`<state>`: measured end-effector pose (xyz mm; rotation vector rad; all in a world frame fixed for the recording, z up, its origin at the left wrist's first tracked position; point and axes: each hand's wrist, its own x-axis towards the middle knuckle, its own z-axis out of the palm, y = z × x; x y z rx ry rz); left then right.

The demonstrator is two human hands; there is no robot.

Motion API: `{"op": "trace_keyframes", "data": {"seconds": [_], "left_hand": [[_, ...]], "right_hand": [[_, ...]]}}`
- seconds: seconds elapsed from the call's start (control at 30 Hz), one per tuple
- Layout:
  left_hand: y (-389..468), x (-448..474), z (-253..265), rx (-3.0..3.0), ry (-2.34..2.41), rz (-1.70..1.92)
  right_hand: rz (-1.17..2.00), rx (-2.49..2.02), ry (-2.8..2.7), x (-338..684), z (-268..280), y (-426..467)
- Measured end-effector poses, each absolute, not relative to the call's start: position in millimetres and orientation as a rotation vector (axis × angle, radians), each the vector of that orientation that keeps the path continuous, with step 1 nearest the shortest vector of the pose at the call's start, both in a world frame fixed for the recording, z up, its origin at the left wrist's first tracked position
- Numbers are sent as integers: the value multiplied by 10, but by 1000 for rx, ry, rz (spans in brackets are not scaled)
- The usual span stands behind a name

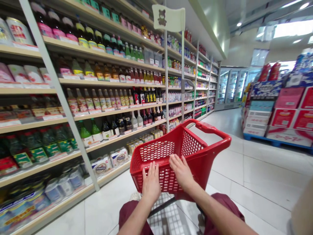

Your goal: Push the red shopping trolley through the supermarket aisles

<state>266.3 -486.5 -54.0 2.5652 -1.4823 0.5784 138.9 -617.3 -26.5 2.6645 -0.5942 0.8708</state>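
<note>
A red shopping cart (200,163) with a perforated plastic basket stands in front of me, its handle at the right. My left hand (152,182) lies against the basket's near side, fingers stretched upward to the rim. To its right, my right hand (181,172) rests at the same rim, fingers extended and lying over the edge. Neither hand is wrapped around anything. No goods show in the visible part of the basket. A pole with a pale bear flag (171,19) rises behind it. Beneath the basket is a pale lower grid (166,215).
Tall shelves (114,114) of bottles and cans run along the left. Stacked boxes (281,117) stand on a blue pallet (256,137) to the right. Glass-door fridges (228,86) line the far end. White tiled floor (264,176) extends right of the cart.
</note>
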Motion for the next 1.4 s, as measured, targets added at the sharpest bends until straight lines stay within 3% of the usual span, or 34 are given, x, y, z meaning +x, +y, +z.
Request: {"op": "trace_keyframes", "data": {"seconds": [0.13,0.37,0.53,0.73,0.9,1.1,1.3,1.4], "left_hand": [[-4823,2693,-534,2571,-1401,562],[-4743,2726,-657,2466,-1551,736],[-4733,2694,-766,2417,-1523,800],[-4731,2746,-758,2404,-1624,659],[-4746,2758,-760,2382,-1570,640],[-4724,2761,-684,2390,-1611,500],[-4716,2724,-626,2403,-1601,472],[-4700,2735,-637,2385,-1612,463]], "right_hand": [[908,2604,-874,1360,-199,-6230],[908,2730,-509,1678,-410,-5983],[1061,2604,-774,1523,-405,-6094],[975,2722,-445,1745,-479,-5891],[983,2649,-789,1602,-376,-6071],[908,2798,-458,1809,-404,-5931],[999,2732,-792,1719,-293,-6079],[962,2831,-512,1786,-369,-5985]]}}
